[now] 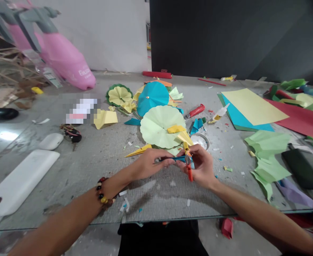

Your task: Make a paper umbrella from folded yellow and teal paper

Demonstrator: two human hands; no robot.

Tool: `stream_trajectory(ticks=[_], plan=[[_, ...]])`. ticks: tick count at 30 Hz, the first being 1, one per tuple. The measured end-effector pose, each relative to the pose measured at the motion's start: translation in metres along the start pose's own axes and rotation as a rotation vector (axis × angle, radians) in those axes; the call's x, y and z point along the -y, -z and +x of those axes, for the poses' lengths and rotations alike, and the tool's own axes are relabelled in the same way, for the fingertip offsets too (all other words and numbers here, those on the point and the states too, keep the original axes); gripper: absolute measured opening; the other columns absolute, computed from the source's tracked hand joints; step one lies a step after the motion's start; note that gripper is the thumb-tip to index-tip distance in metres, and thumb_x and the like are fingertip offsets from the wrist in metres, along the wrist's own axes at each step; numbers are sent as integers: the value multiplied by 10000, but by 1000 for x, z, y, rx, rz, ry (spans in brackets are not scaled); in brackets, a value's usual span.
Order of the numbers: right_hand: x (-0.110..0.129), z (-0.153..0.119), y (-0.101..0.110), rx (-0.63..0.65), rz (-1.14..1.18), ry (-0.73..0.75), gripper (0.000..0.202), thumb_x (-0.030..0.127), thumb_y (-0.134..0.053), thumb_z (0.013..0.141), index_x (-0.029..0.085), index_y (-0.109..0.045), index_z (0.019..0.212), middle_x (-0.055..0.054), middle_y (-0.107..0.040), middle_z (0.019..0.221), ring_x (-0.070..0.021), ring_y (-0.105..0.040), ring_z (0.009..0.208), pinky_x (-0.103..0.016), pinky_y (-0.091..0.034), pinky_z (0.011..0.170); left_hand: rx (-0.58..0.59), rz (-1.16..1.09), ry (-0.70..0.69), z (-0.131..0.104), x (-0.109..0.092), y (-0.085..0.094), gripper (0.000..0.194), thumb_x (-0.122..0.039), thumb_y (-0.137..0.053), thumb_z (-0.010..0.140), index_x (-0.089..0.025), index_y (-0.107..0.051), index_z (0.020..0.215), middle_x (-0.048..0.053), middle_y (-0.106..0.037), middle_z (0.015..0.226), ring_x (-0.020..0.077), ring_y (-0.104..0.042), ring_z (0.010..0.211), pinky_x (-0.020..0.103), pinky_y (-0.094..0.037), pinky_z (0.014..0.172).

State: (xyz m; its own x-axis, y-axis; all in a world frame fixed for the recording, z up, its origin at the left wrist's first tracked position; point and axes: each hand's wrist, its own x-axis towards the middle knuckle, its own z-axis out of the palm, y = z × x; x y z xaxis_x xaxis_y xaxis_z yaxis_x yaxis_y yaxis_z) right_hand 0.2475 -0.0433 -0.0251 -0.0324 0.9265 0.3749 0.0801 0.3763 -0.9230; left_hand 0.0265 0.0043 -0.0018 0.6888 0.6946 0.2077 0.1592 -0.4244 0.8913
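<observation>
My left hand point(148, 163) pinches one end of a narrow folded blue paper point(179, 158) just above the table's front part. My right hand point(203, 166) is closed around a small tool with red and yellow handles point(189, 172), its metal head against the blue paper's right end. Right behind my hands lies a pale green scalloped paper disc point(156, 126) with yellow folded pieces point(176, 129) on it. A pointed yellow paper piece point(139, 150) rests beside my left hand. Farther back is a blue paper disc point(153, 96).
Flat coloured sheets point(252, 105) and crumpled green paper point(270, 160) lie at the right. A glue bottle point(220, 113), a red-handled cutter point(196, 111) and a tape ring point(205, 138) sit behind my right hand. Pink sprayers point(63, 57) and a white device point(23, 181) stand left.
</observation>
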Motion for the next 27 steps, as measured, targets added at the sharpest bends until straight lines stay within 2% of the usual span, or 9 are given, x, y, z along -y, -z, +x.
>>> stream_trajectory(ticks=[2,5,11,15,20,24,27], plan=[[0,-2,0,22,9,20,432,225,-901,684,252,-602,995,-20,-719,919,-168,-683,784,-310,-576,719,72,21,-2,0,-4,1,360,-352,-498,1044,-166,-716,825,14,-741,773,127,-681,724,218,-495,725],[-1,-3,1,47,17,41,459,218,-898,689,256,-595,1032,-33,-738,950,-188,-714,829,-339,-597,766,105,-18,-1,0,-8,2,411,-352,-472,1049,-161,-692,759,21,-732,755,133,-669,721,219,-486,713],[-1,-4,1,68,9,74,495,131,-865,686,266,-589,1074,-38,-761,984,-202,-741,879,-351,-618,797,86,-127,59,0,-5,3,411,-437,-514,1033,-152,-760,868,40,-748,790,151,-672,726,219,-503,663],[-1,-4,1,34,-53,54,495,150,-884,656,259,-601,1047,-37,-756,976,-205,-738,856,-361,-620,799,40,-94,10,0,2,3,335,-441,-590,1003,-174,-790,1037,52,-770,908,160,-682,792,224,-511,685],[-3,-3,0,1,-71,43,459,126,-856,666,257,-609,1029,-28,-750,970,-201,-740,874,-341,-613,799,-81,20,-78,1,2,3,356,-465,-598,991,-174,-802,998,65,-740,852,163,-661,760,244,-483,657],[0,-1,0,24,-47,61,456,118,-841,675,257,-612,1044,-39,-755,989,-208,-744,894,-343,-617,807,-80,18,-80,1,1,3,299,-407,-600,1004,-185,-798,1028,59,-743,886,157,-678,796,243,-494,717],[3,-1,0,33,-61,61,429,143,-844,678,253,-617,1025,-40,-748,958,-207,-739,852,-341,-616,782,-94,37,-137,1,1,2,292,-401,-600,1006,-189,-798,1044,63,-742,880,157,-681,791,240,-497,712]])
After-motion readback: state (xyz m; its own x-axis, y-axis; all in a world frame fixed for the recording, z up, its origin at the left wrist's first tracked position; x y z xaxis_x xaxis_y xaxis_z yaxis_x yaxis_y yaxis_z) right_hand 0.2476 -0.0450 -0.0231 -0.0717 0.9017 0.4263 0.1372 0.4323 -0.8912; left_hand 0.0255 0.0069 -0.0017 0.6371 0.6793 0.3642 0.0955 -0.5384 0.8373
